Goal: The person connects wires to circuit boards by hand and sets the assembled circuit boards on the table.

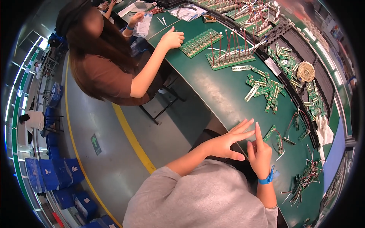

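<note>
My left hand (228,143) is held out over the table's near edge, its fingers long and its thumb spread, with nothing in it. Its fingertips meet the raised index finger of my right hand (261,156). That right hand holds nothing I can see; its thumb stands apart from the index finger, and the other fingers are partly hidden. A blue wrist strap (267,179) circles my right wrist. Just beyond the right hand lie a narrow green circuit board (269,133) and another small board with wires (280,144).
A heap of small circuit boards (262,91) lies farther along the green table (218,93). Right of me are a tangle of wires (307,175) and a black tray (313,133) with boards. A co-worker (110,68) sits to the left beside larger board panels (200,43).
</note>
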{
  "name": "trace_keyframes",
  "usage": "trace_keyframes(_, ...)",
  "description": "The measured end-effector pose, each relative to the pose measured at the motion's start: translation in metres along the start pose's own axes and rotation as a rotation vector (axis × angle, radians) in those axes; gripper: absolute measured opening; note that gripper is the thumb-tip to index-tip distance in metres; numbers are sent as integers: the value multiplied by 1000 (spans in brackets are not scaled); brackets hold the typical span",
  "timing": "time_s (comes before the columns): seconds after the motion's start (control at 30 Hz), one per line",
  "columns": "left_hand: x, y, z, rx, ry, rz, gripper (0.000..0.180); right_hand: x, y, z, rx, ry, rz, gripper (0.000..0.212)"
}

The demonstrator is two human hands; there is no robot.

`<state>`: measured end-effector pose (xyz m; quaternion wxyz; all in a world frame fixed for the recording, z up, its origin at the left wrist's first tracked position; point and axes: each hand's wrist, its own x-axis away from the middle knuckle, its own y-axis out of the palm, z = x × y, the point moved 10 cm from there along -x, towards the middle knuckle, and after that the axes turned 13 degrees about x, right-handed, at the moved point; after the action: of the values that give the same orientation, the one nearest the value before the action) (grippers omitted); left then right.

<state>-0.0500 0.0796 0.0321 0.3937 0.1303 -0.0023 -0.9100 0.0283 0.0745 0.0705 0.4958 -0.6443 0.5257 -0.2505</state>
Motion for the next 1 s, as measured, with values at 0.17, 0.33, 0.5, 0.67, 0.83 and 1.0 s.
trace_keyframes(0.17, -5, 9, -10, -63, -47, 4, 90, 12, 7, -24, -65, -121, -90, 68)
trace_keyframes(0.33, -5, -1, 5, 217, 21, 57, 80, 13, 8, -13, -667, 25, -280, 38)
trace_keyframes(0.5, 7, -44, 12, 217, 60, 392, 33, 29, 16, 8, -1029, 170, -407, 47)
trace_keyframes(0.67, 11, -43, 2, 413, -3, 441, 37, 47, 26, 15, -1224, 240, -484, 56)
trace_keyframes(0.83, 7, -32, -2, 499, -121, 501, 34, 49, 24, 26, -1221, 306, -408, 51)
trace_keyframes(1.0, 2, -26, 4, 423, -70, 348, 47, 49, 25, 31, -1250, 324, -354, 50)
